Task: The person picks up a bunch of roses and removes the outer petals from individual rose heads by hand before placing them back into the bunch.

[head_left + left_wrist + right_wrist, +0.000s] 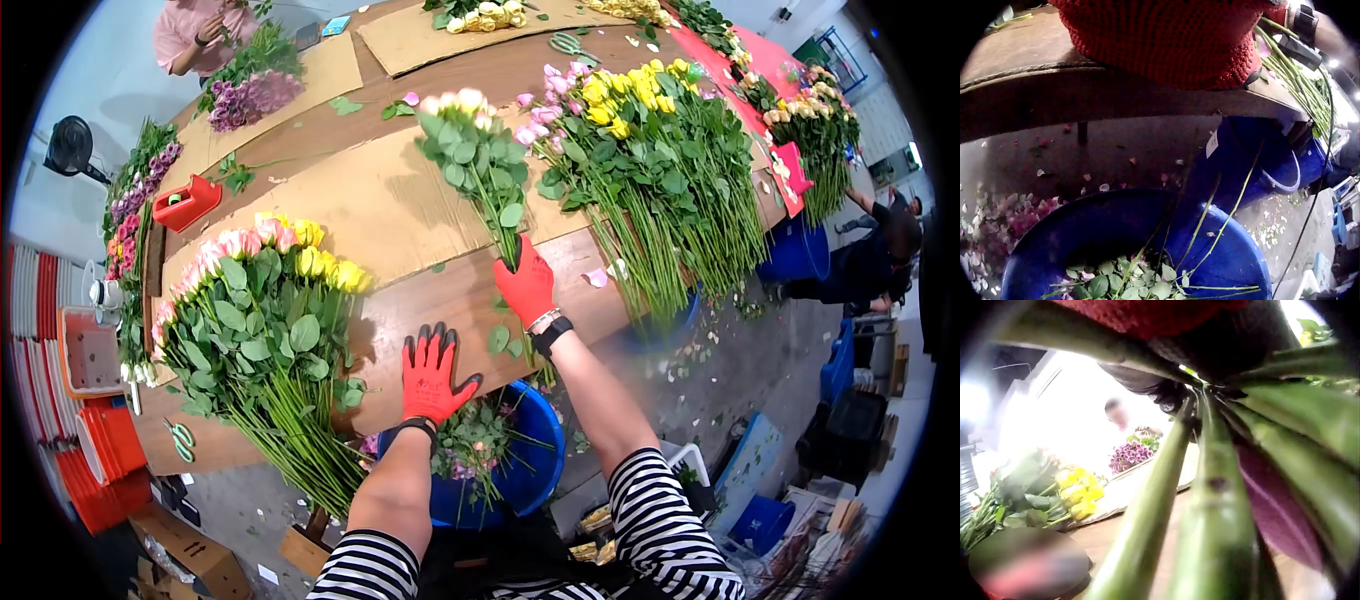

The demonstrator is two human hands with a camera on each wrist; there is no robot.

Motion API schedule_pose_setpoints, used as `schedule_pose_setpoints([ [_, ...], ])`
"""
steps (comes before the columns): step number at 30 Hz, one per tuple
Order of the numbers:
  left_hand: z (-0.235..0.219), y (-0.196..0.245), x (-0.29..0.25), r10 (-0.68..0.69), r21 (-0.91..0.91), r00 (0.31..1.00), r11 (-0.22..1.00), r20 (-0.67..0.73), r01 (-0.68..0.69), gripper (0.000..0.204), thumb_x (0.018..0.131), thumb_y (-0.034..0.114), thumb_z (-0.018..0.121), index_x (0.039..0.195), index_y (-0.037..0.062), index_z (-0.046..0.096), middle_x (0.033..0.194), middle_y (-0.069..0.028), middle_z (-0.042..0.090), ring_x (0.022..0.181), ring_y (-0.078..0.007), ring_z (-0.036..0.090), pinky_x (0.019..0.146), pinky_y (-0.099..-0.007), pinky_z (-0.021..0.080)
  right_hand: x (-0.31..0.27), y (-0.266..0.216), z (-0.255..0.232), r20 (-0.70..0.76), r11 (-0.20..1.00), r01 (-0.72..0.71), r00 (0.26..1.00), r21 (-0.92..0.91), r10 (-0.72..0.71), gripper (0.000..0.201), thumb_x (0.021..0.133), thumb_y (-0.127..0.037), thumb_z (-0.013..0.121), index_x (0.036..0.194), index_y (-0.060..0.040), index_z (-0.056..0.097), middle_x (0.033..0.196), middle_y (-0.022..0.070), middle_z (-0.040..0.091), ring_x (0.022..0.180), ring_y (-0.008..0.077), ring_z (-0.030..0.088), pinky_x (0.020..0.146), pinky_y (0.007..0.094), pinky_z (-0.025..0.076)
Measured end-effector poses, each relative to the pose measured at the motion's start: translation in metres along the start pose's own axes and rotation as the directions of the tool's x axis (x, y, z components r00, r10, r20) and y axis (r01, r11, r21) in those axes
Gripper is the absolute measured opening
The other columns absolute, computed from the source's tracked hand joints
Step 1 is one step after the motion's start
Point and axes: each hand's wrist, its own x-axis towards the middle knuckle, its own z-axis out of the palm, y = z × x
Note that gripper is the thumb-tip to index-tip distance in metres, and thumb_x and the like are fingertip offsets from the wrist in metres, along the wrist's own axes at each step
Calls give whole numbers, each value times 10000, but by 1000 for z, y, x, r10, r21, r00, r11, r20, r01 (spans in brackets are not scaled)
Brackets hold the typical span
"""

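My right hand [525, 282], in a red glove with dark fingertips, grips the stems of a bunch of pale pink roses [468, 150]; its heads point toward the far side of the table. Close up in the right wrist view, the green stems [1213, 512] fan out below the dark glove fingers. At the table's near edge, my gloved left hand [432, 378] rests with straight, spread fingers and holds nothing. Left of it lies a large pile of pink and yellow roses [270, 310]. Yellow and lilac roses [660, 150] lie in another pile on the right.
Below the near edge stands a blue bin [552, 440] with leafy cuttings. Cardboard [340, 200] covers part of the wooden table, which also bears a red tape dispenser [188, 204] and green-handled scissors [180, 440]. A person in pink [195, 35] stands across the table.
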Motion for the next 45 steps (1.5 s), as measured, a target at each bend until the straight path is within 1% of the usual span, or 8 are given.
schedule_pose_setpoints([
  [7,-2,0,-1,0,-21,1000,1000,-2,0,850,805,582,601,1450,67,398,1544,-157,311,1441,-367,224,1178,-548,110,4,20,28,154,934,53,988,-353,2,629,836,-363,676,1344,-78,439,1344,153,531,1218,321,533,966,428,471],
  [16,-4,1,-5,6,-38,1000,999,-28,-8,842,803,560,614,1450,65,397,1538,-161,316,1438,-370,229,1179,-545,110,-35,-18,-1,129,900,63,992,-431,-8,779,807,-455,687,1402,-33,415,1308,185,543,1175,348,537,939,438,458],
  [22,7,0,-13,3,-25,998,1000,-57,-5,845,803,560,615,1431,30,417,1520,-191,342,1423,-387,256,1176,-551,110,-172,5,-39,-167,872,221,932,-437,-320,714,838,-461,651,1386,-39,471,1338,193,504,1232,381,446,1025,489,351],
  [29,34,0,-24,27,53,992,998,-121,-21,848,835,573,585,1457,31,391,1572,-188,275,1474,-365,180,1189,-557,60,-415,38,-85,-129,885,75,980,-459,-149,686,870,-511,596,1375,-58,491,1355,207,494,1254,396,434,1033,517,343],
  [34,29,27,-37,-236,67,971,970,35,233,841,788,593,621,1418,70,430,1480,-226,397,1362,-410,360,1080,-589,307,-531,41,-103,-8,822,-215,969,-527,248,645,858,-557,595,1311,-101,550,1294,165,542,1207,345,493,960,484,406],
  [38,-11,45,-113,152,-547,988,826,-21,-139,639,758,218,702,1337,25,514,1343,-228,528,1228,-388,510,1026,-451,422,-567,40,-81,-106,865,-240,971,-441,216,630,871,-574,557,1281,-96,559,1203,160,582,1100,335,551,910,461,427],
  [40,-12,43,-159,162,-681,980,705,-113,-195,566,728,104,692,1272,9,568,1253,-210,599,1167,-374,559,1024,-408,431,-566,25,-75,-53,879,-246,968,-408,246,639,884,-574,547,1308,-96,549,1231,162,578,1136,332,541,942,451,419],
  [45,-68,18,-262,217,-519,970,820,-111,-242,391,790,146,680,1151,9,619,1149,-189,636,1070,-362,601,938,-424,474,-567,-11,-62,98,916,-110,982,-386,160,632,895,-567,530,1307,-89,545,1202,141,599,1100,324,566,927,425,429],
])
